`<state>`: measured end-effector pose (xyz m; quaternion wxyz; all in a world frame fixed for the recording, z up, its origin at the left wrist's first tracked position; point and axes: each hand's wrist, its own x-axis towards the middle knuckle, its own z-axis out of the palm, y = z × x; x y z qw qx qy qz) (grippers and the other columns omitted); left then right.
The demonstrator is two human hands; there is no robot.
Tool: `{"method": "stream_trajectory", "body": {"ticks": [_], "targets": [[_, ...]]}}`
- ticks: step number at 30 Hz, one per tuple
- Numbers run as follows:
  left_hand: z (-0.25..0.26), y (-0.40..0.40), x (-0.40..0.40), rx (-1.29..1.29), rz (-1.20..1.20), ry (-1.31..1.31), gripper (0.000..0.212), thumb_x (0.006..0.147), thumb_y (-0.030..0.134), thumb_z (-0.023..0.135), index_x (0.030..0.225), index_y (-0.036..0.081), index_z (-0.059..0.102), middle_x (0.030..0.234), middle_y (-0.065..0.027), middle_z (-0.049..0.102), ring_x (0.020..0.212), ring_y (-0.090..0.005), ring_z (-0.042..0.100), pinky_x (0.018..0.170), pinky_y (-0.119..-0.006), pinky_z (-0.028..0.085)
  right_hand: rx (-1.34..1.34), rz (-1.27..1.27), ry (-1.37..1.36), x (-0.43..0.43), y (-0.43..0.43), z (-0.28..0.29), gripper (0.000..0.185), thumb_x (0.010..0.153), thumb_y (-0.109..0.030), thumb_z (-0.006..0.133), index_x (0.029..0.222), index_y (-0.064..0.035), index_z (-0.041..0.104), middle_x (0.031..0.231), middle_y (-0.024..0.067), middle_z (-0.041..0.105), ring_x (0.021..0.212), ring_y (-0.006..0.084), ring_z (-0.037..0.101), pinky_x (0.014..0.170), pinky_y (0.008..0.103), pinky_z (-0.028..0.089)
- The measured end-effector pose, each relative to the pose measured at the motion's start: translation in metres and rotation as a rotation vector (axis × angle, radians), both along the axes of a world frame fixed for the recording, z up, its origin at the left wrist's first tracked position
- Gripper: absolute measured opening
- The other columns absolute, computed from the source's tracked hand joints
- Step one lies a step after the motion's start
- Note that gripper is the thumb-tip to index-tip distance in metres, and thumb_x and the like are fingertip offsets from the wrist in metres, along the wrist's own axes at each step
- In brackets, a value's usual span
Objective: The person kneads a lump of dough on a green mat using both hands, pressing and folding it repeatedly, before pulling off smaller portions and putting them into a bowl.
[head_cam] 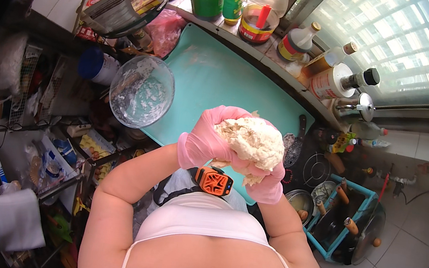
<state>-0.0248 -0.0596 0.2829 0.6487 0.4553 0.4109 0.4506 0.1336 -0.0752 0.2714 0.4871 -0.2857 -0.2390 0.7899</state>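
A rough, shaggy lump of pale dough (252,141) is held up between my two hands, in front of my chest. My left hand (212,133), in a pink glove, grips it from the left side and top. My right hand (269,184), gloved alike, supports it from below and the right; its fingers are partly hidden by the dough. Beneath lies a turquoise mat (222,76). To the left of my hands, a clear bowl (141,92) smeared with flour and dough bits rests at the mat's left edge.
Bottles and tubs, among them a jug of dark liquid (258,24), line the tiled window ledge (266,61). A dark-handled knife (302,127) lies at the mat's right end. A turquoise rack (325,250) with pans stands at right, crowded shelves (84,165) at left. A small orange fan (214,181) hangs at my waist.
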Motion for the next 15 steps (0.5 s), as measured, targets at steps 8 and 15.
{"method": "stream_trajectory", "body": {"ticks": [8,15], "targets": [[0.003,0.015,0.004,-0.336,0.039,-0.384,0.054,0.056,-0.006,0.076,0.106,0.004,0.056,0.1,-0.0029,0.061,0.091,-0.0126,0.059,0.083,-0.027,0.048,-0.207,-0.123,0.245,-0.005,0.001,-0.018,0.071,0.069,-0.04,0.059,0.13,-0.0083,0.044,0.128,0.0106,0.05,0.115,0.0281,0.051,0.096,0.0407,0.043],[-0.006,0.013,0.01,-0.344,0.085,-0.654,0.049,0.065,-0.008,0.07,0.109,0.006,0.053,0.102,-0.0057,0.062,0.095,-0.0161,0.059,0.086,-0.031,0.048,-0.267,-0.151,0.424,-0.006,0.009,-0.018,0.066,0.068,-0.025,0.063,0.128,-0.0042,0.044,0.126,0.0142,0.05,0.117,0.031,0.048,0.099,0.044,0.04]]}}
